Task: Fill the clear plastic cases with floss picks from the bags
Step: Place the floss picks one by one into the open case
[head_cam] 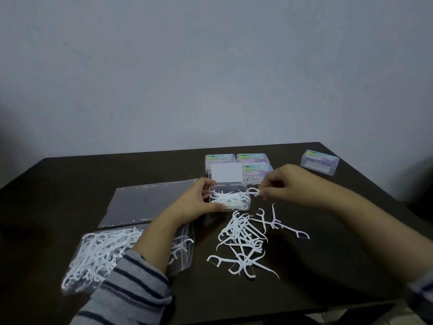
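An open clear plastic case [246, 205] sits mid-table with its lid [226, 172] standing up behind it and several white floss picks inside. My left hand [199, 200] grips the case's left side, thumb along its front edge. My right hand [284, 186] pinches one white floss pick [254, 191] just above the case's right edge. A loose pile of floss picks [246, 240] lies on the table in front of the case. A clear bag of floss picks [98, 252] lies at the front left, partly under my left forearm.
A flat empty clear bag [150, 200] lies left of the case. Three closed labelled cases [251, 158] stand behind the open one, and another closed case [319, 161] sits at the back right. The dark table [339, 266] ends close in front at the right.
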